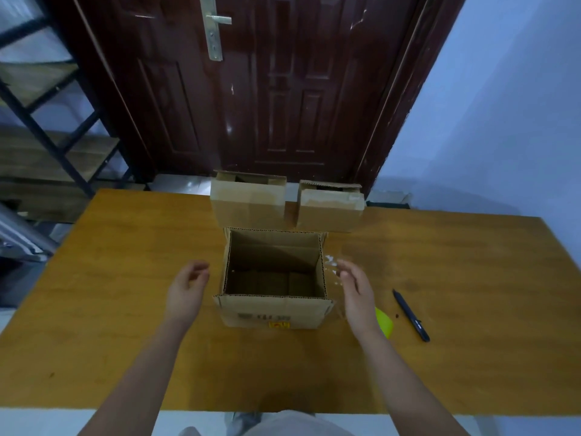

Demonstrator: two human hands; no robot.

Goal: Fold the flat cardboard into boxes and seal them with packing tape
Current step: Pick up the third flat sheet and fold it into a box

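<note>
An open-topped cardboard box [273, 311] stands upright in the middle of the wooden table [125, 309], its flaps folded down outside and its inside bare. My left hand [188, 287] hovers just left of it, fingers loosely curled, holding nothing. My right hand [355, 291] hovers just right of it, fingers relaxed and apart from the wall. A yellow-green tape dispenser [384, 322] lies on the table partly hidden behind my right wrist. Clear tape glints near the box's right wall [330, 265].
Two other cardboard boxes [248, 204] [330, 209] stand at the table's far edge, tape showing on their tops. A black pen [410, 314] lies to the right. A dark wooden door [251, 89] is behind; metal shelving [47, 121] stands at left.
</note>
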